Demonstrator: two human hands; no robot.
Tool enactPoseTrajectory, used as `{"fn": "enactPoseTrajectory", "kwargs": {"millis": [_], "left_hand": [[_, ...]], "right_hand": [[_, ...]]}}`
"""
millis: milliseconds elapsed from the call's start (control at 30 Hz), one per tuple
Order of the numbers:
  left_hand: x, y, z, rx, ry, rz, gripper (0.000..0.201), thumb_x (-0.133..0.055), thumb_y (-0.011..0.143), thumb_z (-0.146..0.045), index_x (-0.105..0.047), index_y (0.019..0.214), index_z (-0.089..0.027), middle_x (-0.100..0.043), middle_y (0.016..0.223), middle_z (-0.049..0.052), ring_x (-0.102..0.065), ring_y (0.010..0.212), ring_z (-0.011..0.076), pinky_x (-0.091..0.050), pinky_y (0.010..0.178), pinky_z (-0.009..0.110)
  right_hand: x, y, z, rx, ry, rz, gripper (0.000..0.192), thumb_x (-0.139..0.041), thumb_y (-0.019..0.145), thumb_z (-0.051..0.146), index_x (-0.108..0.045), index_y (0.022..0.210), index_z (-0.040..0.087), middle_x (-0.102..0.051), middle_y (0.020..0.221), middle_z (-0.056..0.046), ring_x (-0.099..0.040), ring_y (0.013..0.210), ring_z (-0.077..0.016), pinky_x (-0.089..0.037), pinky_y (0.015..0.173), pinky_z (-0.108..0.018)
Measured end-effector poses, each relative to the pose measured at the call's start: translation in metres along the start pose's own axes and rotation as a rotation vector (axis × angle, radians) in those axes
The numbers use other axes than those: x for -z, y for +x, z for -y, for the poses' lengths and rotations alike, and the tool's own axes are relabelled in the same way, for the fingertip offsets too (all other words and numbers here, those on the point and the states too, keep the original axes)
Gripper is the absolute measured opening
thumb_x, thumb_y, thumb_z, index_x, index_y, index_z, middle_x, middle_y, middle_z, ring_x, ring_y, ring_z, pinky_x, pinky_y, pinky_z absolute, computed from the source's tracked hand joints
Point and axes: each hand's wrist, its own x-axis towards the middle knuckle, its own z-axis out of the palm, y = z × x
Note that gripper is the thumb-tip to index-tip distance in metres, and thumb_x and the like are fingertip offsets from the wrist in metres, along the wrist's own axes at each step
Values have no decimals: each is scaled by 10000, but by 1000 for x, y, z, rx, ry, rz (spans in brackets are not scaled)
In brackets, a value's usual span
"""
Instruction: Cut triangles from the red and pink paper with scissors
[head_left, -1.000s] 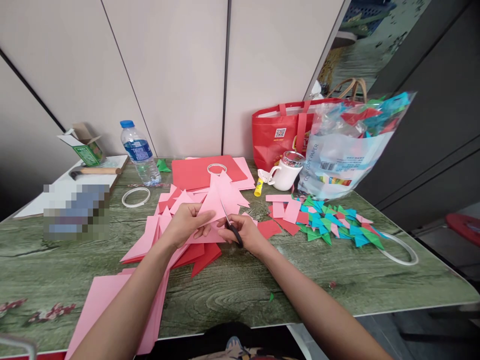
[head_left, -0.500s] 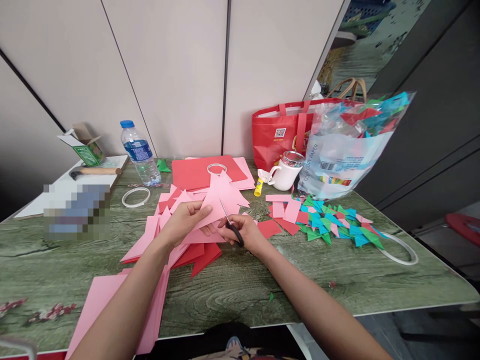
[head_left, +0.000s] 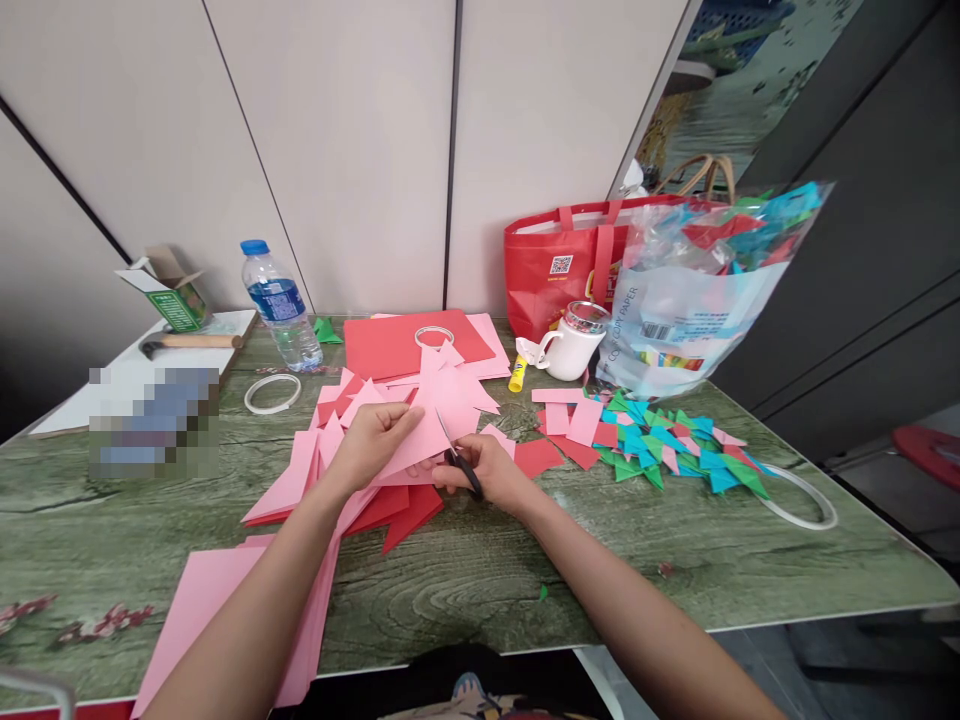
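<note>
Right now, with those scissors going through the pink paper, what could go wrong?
The left hand pinches the pink paper close to the blades of the scissors held by the right hand, so a fingertip might get nicked. The sheet is held in the air, so the cut could wander. Loose pink and red offcuts underneath might get snagged.

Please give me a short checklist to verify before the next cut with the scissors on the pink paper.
1. Left hand grips the pink paper: ok.
2. Right hand holds the scissors: ok.
3. Blades meet the paper edge: ok.
4. Left fingers away from the blades: cannot tell.
5. Only one sheet between the blades: cannot tell.
6. Glue stick and white mug are apart from the cutting: ok.
</note>
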Motion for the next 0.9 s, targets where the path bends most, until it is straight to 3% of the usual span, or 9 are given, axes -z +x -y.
{"fn": "enactPoseTrajectory", "kwargs": {"millis": [300, 900], "left_hand": [[-3, 2, 9, -21, -37, 31, 376, -484, 797, -410, -415, 534, -151, -392, 506, -38, -312, 459, 60, -218, 389, 168], [-4, 1, 4, 10, -87, 15, 390, -512, 771, -428, -405, 518, -151, -397, 474, -47, -317, 428, 55, -219, 385, 168]], "right_hand": [[-1, 1, -3, 3, 18, -9, 370, -775, 519, 390, -591, 723, 142, -533, 571, 25, -482, 536, -104, -376, 483, -205], [-4, 2, -3, -9, 23, -69, 389, -771, 498, 424, -627, 708, 131, -561, 522, 20, -455, 446, -83, -350, 421, -198]]}}
